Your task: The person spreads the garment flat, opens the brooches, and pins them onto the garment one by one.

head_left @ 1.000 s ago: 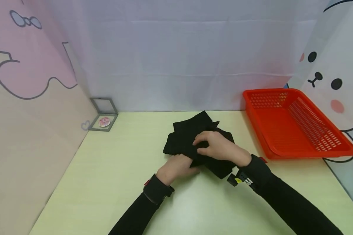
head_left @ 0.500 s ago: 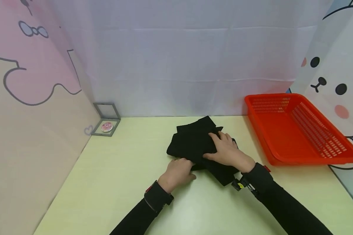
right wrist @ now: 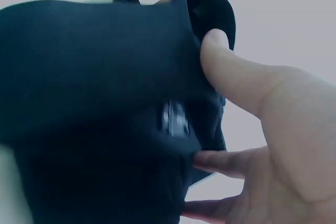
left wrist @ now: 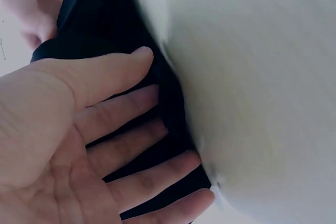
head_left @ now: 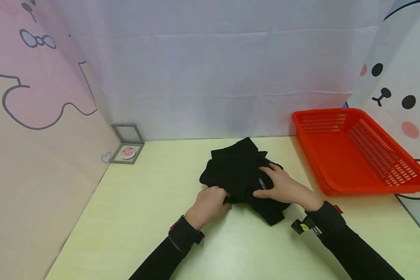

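A bunched, folded black garment (head_left: 231, 175) lies on the pale table, with a small whitish label (right wrist: 176, 119) showing in a fold. My left hand (head_left: 210, 204) is at its near left edge. In the left wrist view, the fingers (left wrist: 152, 179) are spread and fairly straight against the dark fabric, the thumb lying along it. At the garment's right side, my right hand (head_left: 283, 188) grips the cloth between thumb and fingers. The right wrist view shows that thumb (right wrist: 236, 72) over an upper fold, with fingertips at a lower edge.
A red plastic basket (head_left: 309, 167) with perforated sides stands at the right, close to the right forearm. In the back left corner sits a small grey-framed open case (head_left: 137, 153) holding a round pink item (head_left: 128, 153). A pale curtain (head_left: 203, 85) backs the table.
My right hand has moved right and slightly down from the garment's middle, spreading its right side and baring the label. The left hand stays at the near edge, its thumb out from under the cloth.
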Demonstrator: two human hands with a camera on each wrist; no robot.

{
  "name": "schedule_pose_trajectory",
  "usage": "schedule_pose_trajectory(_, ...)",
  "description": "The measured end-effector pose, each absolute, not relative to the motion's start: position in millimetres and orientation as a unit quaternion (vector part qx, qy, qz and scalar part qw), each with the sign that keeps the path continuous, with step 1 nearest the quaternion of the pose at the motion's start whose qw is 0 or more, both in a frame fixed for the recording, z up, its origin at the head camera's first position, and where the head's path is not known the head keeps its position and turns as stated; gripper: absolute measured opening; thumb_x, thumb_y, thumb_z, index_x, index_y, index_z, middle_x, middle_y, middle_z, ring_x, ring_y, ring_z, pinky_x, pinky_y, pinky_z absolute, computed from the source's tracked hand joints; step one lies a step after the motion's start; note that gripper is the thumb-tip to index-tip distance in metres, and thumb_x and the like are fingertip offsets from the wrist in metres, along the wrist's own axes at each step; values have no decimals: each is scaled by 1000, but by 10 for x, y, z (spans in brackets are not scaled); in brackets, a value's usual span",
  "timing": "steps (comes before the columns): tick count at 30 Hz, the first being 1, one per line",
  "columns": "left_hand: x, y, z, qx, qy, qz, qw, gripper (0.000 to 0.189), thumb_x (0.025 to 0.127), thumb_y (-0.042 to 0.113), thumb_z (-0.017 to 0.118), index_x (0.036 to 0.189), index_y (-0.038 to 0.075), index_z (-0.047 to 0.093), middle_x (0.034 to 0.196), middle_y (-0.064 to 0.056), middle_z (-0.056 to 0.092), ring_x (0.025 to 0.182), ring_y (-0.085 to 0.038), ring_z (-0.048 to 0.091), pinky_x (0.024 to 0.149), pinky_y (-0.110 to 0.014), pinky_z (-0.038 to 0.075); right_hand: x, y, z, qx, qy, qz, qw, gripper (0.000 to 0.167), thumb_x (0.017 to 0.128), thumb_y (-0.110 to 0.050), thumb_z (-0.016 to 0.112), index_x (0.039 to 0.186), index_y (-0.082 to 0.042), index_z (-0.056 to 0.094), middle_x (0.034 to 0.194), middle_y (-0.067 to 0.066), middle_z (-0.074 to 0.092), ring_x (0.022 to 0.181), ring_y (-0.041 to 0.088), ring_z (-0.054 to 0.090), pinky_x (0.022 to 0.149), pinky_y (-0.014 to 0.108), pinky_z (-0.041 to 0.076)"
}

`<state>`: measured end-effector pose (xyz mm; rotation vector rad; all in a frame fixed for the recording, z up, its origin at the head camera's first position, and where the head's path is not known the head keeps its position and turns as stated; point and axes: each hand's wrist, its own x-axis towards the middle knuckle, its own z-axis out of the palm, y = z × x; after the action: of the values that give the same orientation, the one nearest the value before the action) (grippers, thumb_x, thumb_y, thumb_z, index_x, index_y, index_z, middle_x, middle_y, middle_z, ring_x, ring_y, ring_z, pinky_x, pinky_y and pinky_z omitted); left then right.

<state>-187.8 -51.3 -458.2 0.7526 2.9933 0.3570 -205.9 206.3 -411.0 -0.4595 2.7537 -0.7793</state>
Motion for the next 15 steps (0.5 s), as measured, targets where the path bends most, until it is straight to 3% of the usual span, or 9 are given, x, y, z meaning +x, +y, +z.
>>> schedule_pose_trajectory(5,-1873,-657,-4523,217,967,132,30,14,90,32,80,82,22,74,84,3,70,76,-12,65,55,-34,51,-1983,2213,-4079,-172,942,-269,106,86,86,-44,81,148,5,47,155,41,32,137,61,38,105,75,40)
schedule_pose_trajectory(7,-1867,-732,-4466,208,969,132,26,16,90,33,79,83,21,72,82,3,69,74,-12,64,55,-34,51,-1955,2263,-4085,-177,943,-266,94,81,87,-42,81,145,6,50,152,41,35,135,61,40,104,74,40)
schedule_pose_trajectory(15,-1869,-979,-4153,155,973,168,13,26,95,32,76,112,12,77,111,-7,76,95,-24,73,63,-37,57,-1827,2250,-4103,-239,931,-272,52,49,92,-26,78,128,5,66,140,37,53,128,56,52,105,68,44)
